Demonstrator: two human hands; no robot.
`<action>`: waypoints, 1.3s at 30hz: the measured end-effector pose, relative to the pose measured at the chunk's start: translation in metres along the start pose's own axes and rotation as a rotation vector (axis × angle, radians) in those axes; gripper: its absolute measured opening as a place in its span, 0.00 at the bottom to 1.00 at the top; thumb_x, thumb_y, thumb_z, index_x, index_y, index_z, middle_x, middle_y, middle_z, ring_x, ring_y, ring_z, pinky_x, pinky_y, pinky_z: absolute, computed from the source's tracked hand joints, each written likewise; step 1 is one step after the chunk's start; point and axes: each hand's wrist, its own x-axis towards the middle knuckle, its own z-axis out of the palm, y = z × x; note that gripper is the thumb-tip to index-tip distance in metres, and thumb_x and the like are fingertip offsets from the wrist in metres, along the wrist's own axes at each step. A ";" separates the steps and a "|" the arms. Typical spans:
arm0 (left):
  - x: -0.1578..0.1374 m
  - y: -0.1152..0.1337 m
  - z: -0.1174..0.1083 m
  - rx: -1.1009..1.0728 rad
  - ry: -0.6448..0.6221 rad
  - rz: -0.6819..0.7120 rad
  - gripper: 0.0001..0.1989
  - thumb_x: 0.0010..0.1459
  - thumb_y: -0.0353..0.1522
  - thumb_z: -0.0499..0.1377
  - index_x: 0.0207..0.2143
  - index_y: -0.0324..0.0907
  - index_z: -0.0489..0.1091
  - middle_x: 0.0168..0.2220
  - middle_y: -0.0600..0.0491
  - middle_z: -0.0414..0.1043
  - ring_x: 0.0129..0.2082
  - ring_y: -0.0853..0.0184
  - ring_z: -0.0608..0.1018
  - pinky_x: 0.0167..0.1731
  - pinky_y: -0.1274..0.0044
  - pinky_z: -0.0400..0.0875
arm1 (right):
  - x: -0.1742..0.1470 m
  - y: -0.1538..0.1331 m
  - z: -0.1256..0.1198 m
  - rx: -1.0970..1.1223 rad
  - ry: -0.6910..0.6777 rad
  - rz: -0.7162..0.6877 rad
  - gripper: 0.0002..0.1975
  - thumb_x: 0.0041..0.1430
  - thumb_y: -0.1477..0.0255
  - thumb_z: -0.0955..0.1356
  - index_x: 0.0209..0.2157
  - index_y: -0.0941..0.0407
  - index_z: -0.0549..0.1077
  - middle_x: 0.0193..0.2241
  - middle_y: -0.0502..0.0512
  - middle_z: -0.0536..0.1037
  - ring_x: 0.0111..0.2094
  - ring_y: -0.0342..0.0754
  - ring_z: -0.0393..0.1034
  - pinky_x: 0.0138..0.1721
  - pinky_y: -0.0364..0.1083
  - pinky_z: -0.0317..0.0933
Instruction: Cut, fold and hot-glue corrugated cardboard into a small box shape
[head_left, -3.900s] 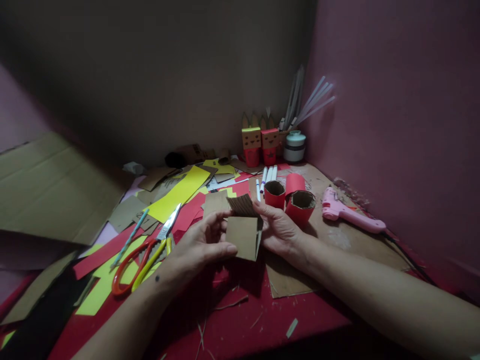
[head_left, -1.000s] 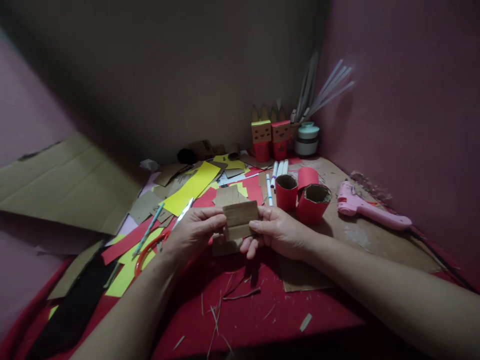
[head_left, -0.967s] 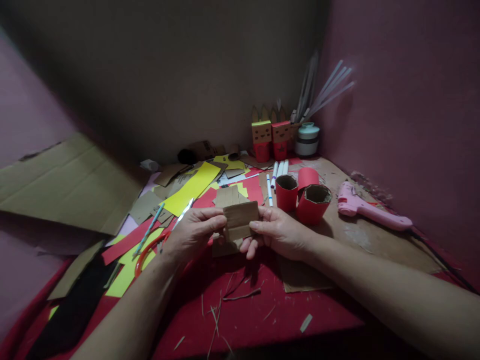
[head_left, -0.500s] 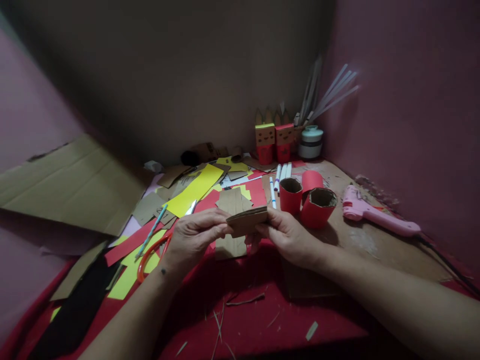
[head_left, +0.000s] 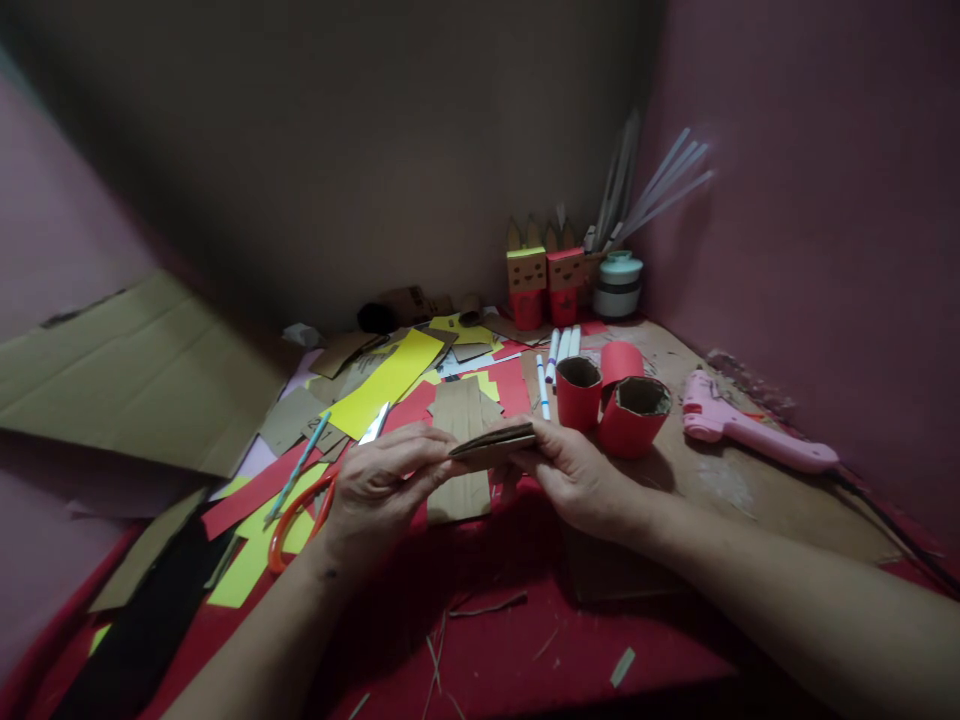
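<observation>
A small piece of brown cardboard [head_left: 491,447], seemingly folded or stacked in layers, is held between both hands with its edge turned up toward me. My left hand [head_left: 390,480] pinches its left end; my right hand [head_left: 570,470] grips the right end between thumb and fingers. Beneath it a longer cardboard strip [head_left: 459,495] lies on the table. Just left of my left hand are scissors with orange handles [head_left: 281,535], partly covered by that hand. Red paper-covered cardboard tubes [head_left: 635,420] stand to the right, beyond my right hand.
A pink glue gun [head_left: 757,425] lies at the right, its cord trailing off. Yellow paper [head_left: 390,380], red scraps and a blue pencil [head_left: 298,468] cover the left side. Several markers [head_left: 562,352], two box-headed figures [head_left: 526,270] and a lidded jar [head_left: 619,285] stand or lie farther back.
The cardboard piece has tilted, so its face shows less and its layered top edge shows more. Both hands keep their hold. The whole view has shifted slightly.
</observation>
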 end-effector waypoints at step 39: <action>0.006 -0.020 0.014 -0.631 -0.200 -0.774 0.15 0.45 0.40 0.67 0.27 0.36 0.72 0.18 0.51 0.71 0.15 0.70 0.69 0.16 0.80 0.59 | 0.005 0.002 0.001 0.822 -0.225 0.348 0.19 0.69 0.65 0.56 0.54 0.61 0.63 0.32 0.61 0.78 0.26 0.48 0.76 0.27 0.47 0.71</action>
